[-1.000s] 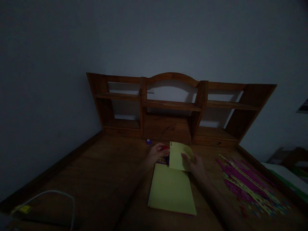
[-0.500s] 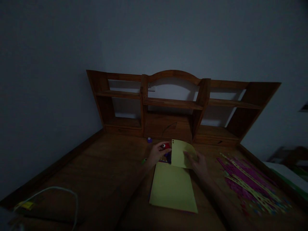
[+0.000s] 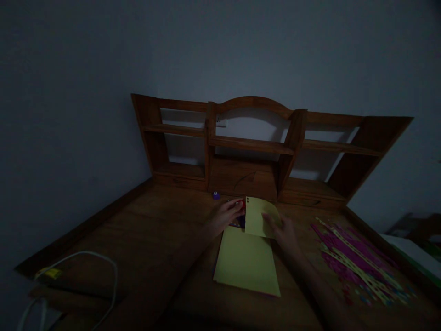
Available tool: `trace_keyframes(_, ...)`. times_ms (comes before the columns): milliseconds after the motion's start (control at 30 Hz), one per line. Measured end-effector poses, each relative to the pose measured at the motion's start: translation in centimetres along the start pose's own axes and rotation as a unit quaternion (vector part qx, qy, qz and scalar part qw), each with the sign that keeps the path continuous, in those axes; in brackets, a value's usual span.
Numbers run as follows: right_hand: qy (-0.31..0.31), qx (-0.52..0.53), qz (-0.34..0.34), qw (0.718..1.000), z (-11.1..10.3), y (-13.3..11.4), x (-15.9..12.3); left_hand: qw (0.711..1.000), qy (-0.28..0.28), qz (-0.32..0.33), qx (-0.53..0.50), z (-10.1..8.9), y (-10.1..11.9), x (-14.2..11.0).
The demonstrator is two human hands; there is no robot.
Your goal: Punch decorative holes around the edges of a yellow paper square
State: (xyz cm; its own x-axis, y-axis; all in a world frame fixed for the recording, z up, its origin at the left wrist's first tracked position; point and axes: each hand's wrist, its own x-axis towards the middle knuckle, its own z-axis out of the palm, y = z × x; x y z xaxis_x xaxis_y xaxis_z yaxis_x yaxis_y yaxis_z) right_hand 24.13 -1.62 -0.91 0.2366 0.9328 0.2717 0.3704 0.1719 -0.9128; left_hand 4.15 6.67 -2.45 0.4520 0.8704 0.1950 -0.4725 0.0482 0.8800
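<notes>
My left hand (image 3: 227,215) is closed round a small red paper punch (image 3: 243,205), which sits at the left edge of a yellow paper sheet (image 3: 258,216). Two small dark holes show near that sheet's upper left corner. My right hand (image 3: 284,232) pinches the sheet's right side, thumb on its face, and holds it raised and slightly curved. Below it, a stack of yellow paper (image 3: 247,262) lies on the desk. Something dark purple (image 3: 237,223) is partly hidden behind the left hand and the sheet.
A small purple punch (image 3: 216,196) stands near the wooden shelf unit (image 3: 251,145) at the back. To the right lie punched pink and yellow paper strips (image 3: 358,257) with small colourful scraps. A white cable (image 3: 115,276) loops at the left front of the desk (image 3: 165,220).
My left hand's fingers have closed further over the red punch, which now meets the sheet's edge. The view has shifted slightly. My right hand keeps its hold on the sheet.
</notes>
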Motion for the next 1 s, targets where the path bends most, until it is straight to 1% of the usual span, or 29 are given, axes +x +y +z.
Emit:
trace_keyframes(100, -0.008, -0.003, -0.003, 1.0, 0.0, 0.1, 0.04, 1.0, -0.014, 0.001, -0.024, -0.05, 0.35, -0.11)
trace_keyframes(267, -0.009, -0.023, -0.011, 1.0, 0.08, -0.07, 0.04, 1.0, -0.023, -0.013, -0.002, 0.12, 0.52, -0.4)
trace_keyframes(433, -0.012, -0.028, -0.018, 0.999, 0.15, -0.33, -0.09, 1.0, -0.021, -0.012, 0.012, 0.14, 0.42, -0.52)
trace_keyframes(600, -0.004, -0.032, -0.027, 0.999, -0.03, -0.26, -0.07, 0.999, -0.039, 0.0, -0.034, -0.12, 0.33, -0.51)
trace_keyframes(800, 0.015, -0.046, -0.034, 0.998, 0.01, -0.06, 0.09, 0.999, -0.024, 0.015, -0.04, -0.34, 0.16, -0.39)
trace_keyframes(1000, -0.005, -0.032, -0.025, 0.999, 0.02, -0.16, -0.04, 0.999, -0.027, 0.009, -0.034, -0.67, 0.06, -0.08)
